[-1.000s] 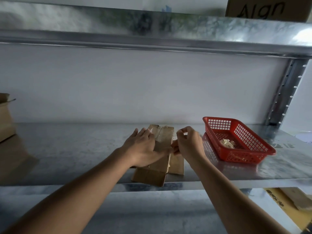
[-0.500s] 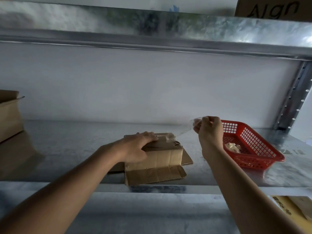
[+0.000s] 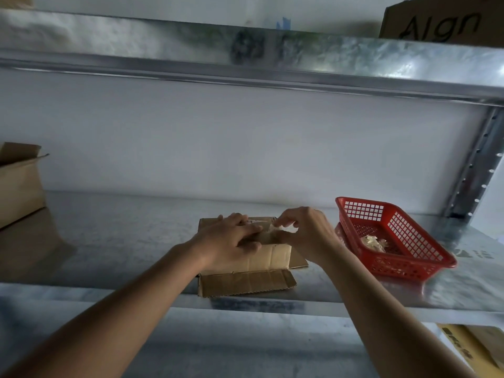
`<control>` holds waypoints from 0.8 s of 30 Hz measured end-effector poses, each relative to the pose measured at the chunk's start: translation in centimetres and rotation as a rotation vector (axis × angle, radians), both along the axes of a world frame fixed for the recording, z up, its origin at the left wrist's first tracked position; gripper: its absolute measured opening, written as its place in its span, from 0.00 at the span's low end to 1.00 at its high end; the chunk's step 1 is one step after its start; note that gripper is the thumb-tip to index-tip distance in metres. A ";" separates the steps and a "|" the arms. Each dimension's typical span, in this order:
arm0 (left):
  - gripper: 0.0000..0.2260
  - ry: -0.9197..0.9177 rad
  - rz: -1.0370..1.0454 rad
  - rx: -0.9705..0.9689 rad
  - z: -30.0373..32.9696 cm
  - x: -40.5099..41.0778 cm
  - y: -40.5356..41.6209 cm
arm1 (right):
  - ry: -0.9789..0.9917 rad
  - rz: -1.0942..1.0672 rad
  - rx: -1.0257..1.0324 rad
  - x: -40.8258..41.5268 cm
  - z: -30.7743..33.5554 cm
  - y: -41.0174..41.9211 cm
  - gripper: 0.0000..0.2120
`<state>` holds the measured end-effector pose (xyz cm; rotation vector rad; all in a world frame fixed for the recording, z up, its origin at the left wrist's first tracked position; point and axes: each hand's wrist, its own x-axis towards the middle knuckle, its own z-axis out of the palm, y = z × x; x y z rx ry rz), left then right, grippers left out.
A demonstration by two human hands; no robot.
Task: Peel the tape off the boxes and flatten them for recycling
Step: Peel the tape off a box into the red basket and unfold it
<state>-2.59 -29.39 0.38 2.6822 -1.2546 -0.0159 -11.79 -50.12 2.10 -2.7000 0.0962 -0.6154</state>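
Note:
A small brown cardboard box [image 3: 270, 259] stands on the metal shelf [image 3: 122, 241] near its front edge, its bottom flaps splayed out flat towards me. My left hand [image 3: 231, 241] lies flat on top of the box and presses it down. My right hand [image 3: 305, 233] is at the box's top right, thumb and fingers pinching a strip of clear tape [image 3: 275, 227] that runs along the top. The box's top face is mostly hidden by both hands.
A red plastic basket [image 3: 409, 257] with crumpled tape [image 3: 375, 242] inside sits right of the box. A bigger open cardboard box [image 3: 19, 186] stands at the far left. An upper shelf carries a printed carton [image 3: 441, 20]. A steel upright [image 3: 474, 170] rises at the right.
My right hand, which had pulled a tape strip up and to the right, has come back down to the box top and pinches tape there. The left hand still holds the box.

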 end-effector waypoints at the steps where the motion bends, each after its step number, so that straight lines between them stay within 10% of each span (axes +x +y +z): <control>1: 0.28 -0.001 0.001 0.000 0.0 0.0 0.0 | 0.000 -0.034 -0.072 -0.1 0.1 0.1 0.12; 24: 0.21 -0.092 -0.021 -0.017 -0.6 -0.6 0.3 | -0.048 0.049 0.043 1.8 -0.2 1.7 0.09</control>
